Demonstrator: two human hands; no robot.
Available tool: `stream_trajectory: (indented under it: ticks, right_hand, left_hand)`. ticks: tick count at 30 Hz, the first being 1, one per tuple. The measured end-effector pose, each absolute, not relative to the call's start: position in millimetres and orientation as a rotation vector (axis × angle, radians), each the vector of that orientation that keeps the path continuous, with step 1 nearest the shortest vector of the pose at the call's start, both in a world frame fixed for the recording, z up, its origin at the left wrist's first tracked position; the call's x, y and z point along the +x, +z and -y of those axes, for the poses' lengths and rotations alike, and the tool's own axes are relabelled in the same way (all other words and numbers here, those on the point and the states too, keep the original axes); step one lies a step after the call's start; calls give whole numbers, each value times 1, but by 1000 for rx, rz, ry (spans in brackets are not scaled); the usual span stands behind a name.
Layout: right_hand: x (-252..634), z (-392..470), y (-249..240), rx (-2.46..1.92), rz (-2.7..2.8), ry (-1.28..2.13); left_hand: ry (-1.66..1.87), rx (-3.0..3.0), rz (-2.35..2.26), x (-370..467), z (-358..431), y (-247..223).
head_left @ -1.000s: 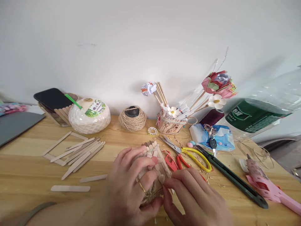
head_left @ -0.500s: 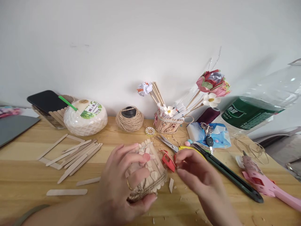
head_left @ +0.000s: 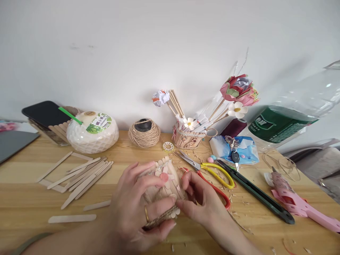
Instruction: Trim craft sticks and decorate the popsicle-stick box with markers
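My left hand (head_left: 127,209) is wrapped around a small craft-stick box (head_left: 178,185) with twine along its lower edge. A flower made of wooden pieces, with a pink round centre (head_left: 164,177), decorates its upper face. At the box's right side my right hand (head_left: 203,200) has its fingers curled together, touching or very near the sticks. A small red piece (head_left: 183,170) shows just behind those fingers; what they pinch is hidden. Scissors (head_left: 216,173) with one yellow and one red handle lie open just beyond my right hand.
Loose craft sticks (head_left: 87,177) lie left. Behind stand a white coconut (head_left: 92,136) with a green straw, a twine ball (head_left: 145,134) and a pot of paper flowers (head_left: 188,138). A dark green long-handled tool (head_left: 257,193), pink glue gun (head_left: 294,202) and large bottle (head_left: 276,124) are right.
My right hand has moved left to the box's side, uncovering the scissors' handles. The red piece beside the box is now mostly hidden. The view has shifted slightly.
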State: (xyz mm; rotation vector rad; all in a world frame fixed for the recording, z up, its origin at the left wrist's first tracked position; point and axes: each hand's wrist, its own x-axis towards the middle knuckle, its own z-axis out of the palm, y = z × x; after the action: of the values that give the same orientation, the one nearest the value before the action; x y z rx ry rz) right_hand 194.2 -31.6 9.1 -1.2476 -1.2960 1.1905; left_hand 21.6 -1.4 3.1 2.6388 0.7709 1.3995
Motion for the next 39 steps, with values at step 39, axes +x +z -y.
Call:
stream_trajectory:
  ticks: [39]
  right_hand:
    - [201,25,16,-1371,1448,1304]
  left_hand:
    - [1431,2630,-679,21,1,3]
